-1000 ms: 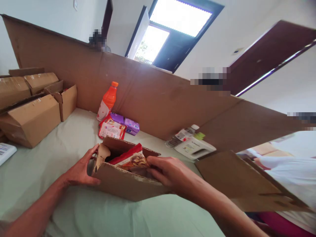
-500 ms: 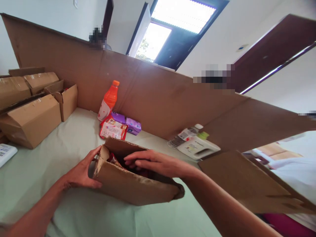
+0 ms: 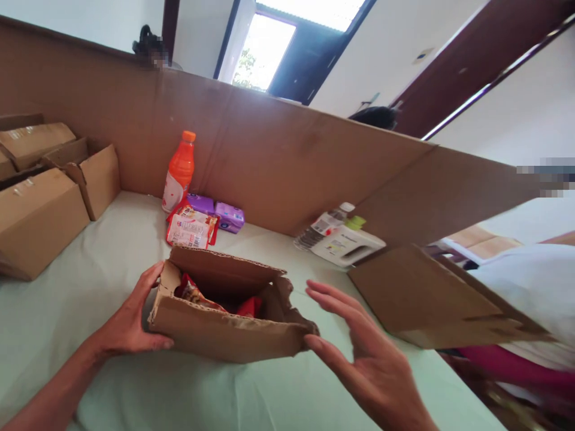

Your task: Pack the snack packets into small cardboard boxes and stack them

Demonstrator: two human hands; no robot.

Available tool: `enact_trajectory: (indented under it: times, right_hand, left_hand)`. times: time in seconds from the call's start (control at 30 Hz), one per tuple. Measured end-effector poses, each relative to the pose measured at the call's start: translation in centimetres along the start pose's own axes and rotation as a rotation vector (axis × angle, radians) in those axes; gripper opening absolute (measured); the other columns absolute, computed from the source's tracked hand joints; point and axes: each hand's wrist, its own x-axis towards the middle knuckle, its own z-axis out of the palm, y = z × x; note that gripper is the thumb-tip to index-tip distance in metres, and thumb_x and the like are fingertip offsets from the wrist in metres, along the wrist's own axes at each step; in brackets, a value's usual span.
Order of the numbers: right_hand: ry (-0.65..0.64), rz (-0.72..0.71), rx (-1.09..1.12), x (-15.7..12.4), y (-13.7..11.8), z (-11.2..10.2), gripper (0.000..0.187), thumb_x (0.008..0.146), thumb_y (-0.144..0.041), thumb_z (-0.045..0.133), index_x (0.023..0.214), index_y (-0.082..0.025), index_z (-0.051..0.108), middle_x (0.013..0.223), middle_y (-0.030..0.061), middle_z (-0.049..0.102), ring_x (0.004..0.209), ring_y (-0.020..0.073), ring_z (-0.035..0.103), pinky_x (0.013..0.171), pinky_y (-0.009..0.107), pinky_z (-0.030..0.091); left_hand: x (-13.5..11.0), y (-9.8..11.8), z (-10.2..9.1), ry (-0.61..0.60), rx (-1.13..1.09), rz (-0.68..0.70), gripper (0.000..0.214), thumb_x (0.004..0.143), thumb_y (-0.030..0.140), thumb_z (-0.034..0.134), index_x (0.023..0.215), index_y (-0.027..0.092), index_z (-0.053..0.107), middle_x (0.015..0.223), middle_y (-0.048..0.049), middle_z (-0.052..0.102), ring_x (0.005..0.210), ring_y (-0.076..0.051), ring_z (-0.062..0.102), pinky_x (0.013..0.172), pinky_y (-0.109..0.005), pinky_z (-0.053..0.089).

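A small open cardboard box point(image 3: 224, 332) lies on the pale green tabletop point(image 3: 135, 239) in front of me, with a red snack packet point(image 3: 197, 294) inside it. My left hand point(image 3: 128, 320) grips the box's left end, thumb on the front wall. My right hand point(image 3: 359, 353) hovers just right of the box, fingers spread and empty, thumb close to the box's torn right corner.
An orange drink bottle point(image 3: 178, 170), purple packs point(image 3: 220, 211) and a red-and-white packet point(image 3: 191, 230) sit by a tall cardboard partition point(image 3: 278, 155). A water bottle point(image 3: 320, 227) and white jug point(image 3: 348, 245) lie right. Brown boxes point(image 3: 40, 209) stand left, a cardboard flap point(image 3: 431, 299) right.
My right hand pushed the red packet down into the box, then came out and moved to the right with its fingers spread. My left hand stayed on the box's left end.
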Motion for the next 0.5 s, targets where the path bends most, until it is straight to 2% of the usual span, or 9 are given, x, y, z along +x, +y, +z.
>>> enact_trajectory:
  times: [0.1,0.2,0.33,0.43,0.5]
  right_hand:
    - [-0.061,-0.028,0.026,-0.6,0.2,1.3,0.047,0.096,-0.042,0.060,0.140,-0.028,0.052,0.127,0.0098,0.069,0.114,0.0280,0.067,0.091,0.041,0.057]
    - [-0.032,-0.072,0.031,-0.5,0.0,2.4,0.051,0.096,-0.040,0.061,0.144,-0.028,0.047,0.117,0.0075,0.072,0.106,0.0262,0.067,0.087,0.040,0.056]
    - [-0.004,-0.081,0.036,-0.3,-0.2,3.2,0.041,0.099,-0.039,0.054,0.139,-0.026,0.051,0.113,0.0076,0.072,0.104,0.0264,0.064,0.086,0.041,0.054]
    - [-0.012,-0.046,0.041,-0.4,-0.2,3.6,0.033,0.100,-0.036,0.053,0.131,-0.027,0.055,0.113,0.0080,0.071,0.106,0.0266,0.064,0.086,0.041,0.054]
    - [0.020,-0.031,0.011,-0.3,-0.1,3.7,0.040,0.098,-0.035,0.056,0.136,-0.027,0.052,0.123,0.0105,0.067,0.112,0.0287,0.063,0.091,0.045,0.053]
  left_hand:
    - [-0.2,0.5,0.6,0.082,0.114,0.092,0.113,0.072,0.068,0.076,0.160,0.038,0.011,0.168,-0.0124,0.009,0.154,-0.045,0.008,0.122,-0.067,0.015]
    - [-0.3,0.8,1.1,0.129,0.124,0.123,0.096,0.077,0.074,0.066,0.156,0.042,0.024,0.168,-0.0085,0.009,0.154,-0.045,0.007,0.120,-0.067,0.019]
    - [0.1,1.0,1.5,0.232,0.077,0.144,0.065,0.089,0.072,0.051,0.144,0.038,0.047,0.164,-0.0062,0.022,0.152,-0.043,0.019,0.119,-0.062,0.025]
    - [0.4,1.4,1.6,0.296,0.071,0.097,0.049,0.093,0.058,0.054,0.134,0.032,0.056,0.159,-0.0080,0.034,0.147,-0.040,0.032,0.116,-0.058,0.032]
    - [0.5,1.6,1.8,0.318,0.067,0.056,0.043,0.091,0.051,0.058,0.127,0.028,0.059,0.157,-0.0091,0.037,0.144,-0.039,0.036,0.114,-0.056,0.035]
